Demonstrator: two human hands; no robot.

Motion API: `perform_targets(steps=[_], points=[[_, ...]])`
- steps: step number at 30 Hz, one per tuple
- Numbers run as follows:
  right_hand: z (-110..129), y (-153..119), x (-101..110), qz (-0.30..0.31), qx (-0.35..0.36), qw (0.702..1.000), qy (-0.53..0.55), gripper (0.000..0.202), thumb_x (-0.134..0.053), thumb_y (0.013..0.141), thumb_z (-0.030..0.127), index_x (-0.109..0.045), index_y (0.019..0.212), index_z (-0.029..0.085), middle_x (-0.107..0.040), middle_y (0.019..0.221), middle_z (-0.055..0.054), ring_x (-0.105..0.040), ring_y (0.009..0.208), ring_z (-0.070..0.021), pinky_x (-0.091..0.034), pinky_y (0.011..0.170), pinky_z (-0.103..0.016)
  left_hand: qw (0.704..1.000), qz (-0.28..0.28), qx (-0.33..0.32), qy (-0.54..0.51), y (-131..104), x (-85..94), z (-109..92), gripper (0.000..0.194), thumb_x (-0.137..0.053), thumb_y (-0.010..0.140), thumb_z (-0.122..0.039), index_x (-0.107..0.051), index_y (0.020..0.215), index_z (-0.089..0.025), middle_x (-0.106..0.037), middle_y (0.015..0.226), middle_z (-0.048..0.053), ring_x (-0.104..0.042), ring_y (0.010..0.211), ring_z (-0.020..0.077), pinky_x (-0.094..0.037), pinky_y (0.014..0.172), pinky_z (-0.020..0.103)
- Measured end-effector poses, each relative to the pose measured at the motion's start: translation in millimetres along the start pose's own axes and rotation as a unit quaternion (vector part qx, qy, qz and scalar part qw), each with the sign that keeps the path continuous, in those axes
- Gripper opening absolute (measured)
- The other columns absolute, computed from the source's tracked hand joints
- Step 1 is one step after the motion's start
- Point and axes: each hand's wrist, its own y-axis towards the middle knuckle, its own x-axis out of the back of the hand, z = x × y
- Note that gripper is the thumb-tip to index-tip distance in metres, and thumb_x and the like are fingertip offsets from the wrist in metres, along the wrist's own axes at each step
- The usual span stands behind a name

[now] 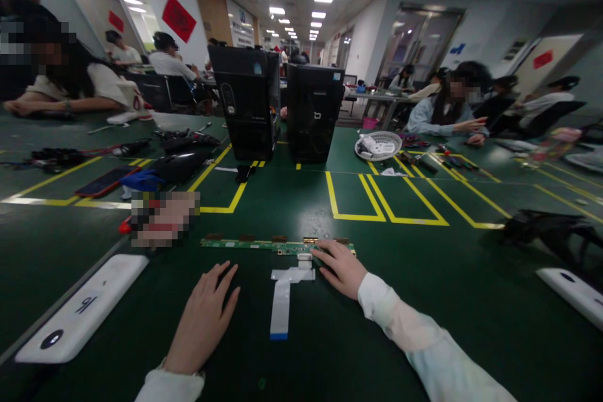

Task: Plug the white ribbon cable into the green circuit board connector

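Note:
A long, narrow green circuit board (249, 244) lies crosswise on the dark green table. A white ribbon cable (281, 304) with a blue end runs from the connector on the board's right part toward me, with a folded crosspiece near the top. My right hand (343, 269) rests at the board's right end, its fingertips touching the board by the connector and its fingers apart. Below the board's left end, my left hand (205, 311) hovers or rests on the table with fingers spread, holding nothing. Whether its fingertips touch the tabletop I cannot tell.
Two black computer towers (311, 113) stand beyond the board. White power-strip-like devices (85, 308) lie at left and right. A white basket (378, 146) sits at the back right. Yellow tape (358, 218) marks the table (424, 301). Several people sit around the room.

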Motion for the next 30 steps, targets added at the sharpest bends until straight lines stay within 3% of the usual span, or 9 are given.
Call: perform_targets(steps=[8, 17, 23, 30], points=[[23.1, 9.7, -0.4, 0.061, 0.021, 0.998, 0.024, 0.045, -0.049, 0.091, 0.033, -0.049, 0.134, 0.024, -0.041, 0.144, -0.011, -0.03, 0.137, -0.0273, -0.029, 0.11, -0.051, 1.0, -0.001, -0.001, 0.001, 0.6, -0.1, -0.3, 0.054, -0.034, 0.092, -0.044, -0.049, 0.135, -0.016, -0.046, 0.141, 0.014, -0.04, 0.133, 0.0312, -0.034, 0.107, 0.052], [14.4, -2.0, 0.1, 0.085, 0.005, 0.996, 0.022, 0.044, -0.047, 0.092, 0.03, -0.048, 0.136, 0.026, -0.04, 0.147, -0.008, -0.033, 0.136, -0.0254, -0.03, 0.11, -0.051, 1.0, -0.017, -0.003, -0.012, 0.3, -3.1, 0.8, 0.052, -0.036, 0.091, -0.043, -0.049, 0.135, -0.018, -0.049, 0.14, 0.013, -0.042, 0.131, 0.0309, -0.036, 0.106, 0.052], [8.4, -38.6, 8.5, 0.057, -0.016, 0.998, -0.007, 0.045, -0.046, 0.093, 0.029, -0.046, 0.138, 0.028, -0.042, 0.145, -0.009, -0.036, 0.135, -0.026, -0.033, 0.109, -0.052, 0.999, -0.027, -0.016, -0.005, 0.6, -2.2, -0.7, 0.052, -0.034, 0.092, -0.043, -0.051, 0.133, -0.015, -0.05, 0.138, 0.015, -0.043, 0.13, 0.0296, -0.035, 0.108, 0.05], [10.1, -116.1, 29.1, 0.02, -0.083, 0.993, -0.075, 0.048, -0.047, 0.093, 0.033, -0.043, 0.14, 0.032, -0.044, 0.143, -0.008, -0.041, 0.132, -0.0268, -0.041, 0.104, -0.05, 1.0, -0.006, -0.002, -0.008, 0.1, 0.3, -0.6, 0.054, -0.034, 0.091, -0.044, -0.051, 0.133, -0.014, -0.049, 0.14, 0.016, -0.043, 0.13, 0.0317, -0.038, 0.105, 0.052]])
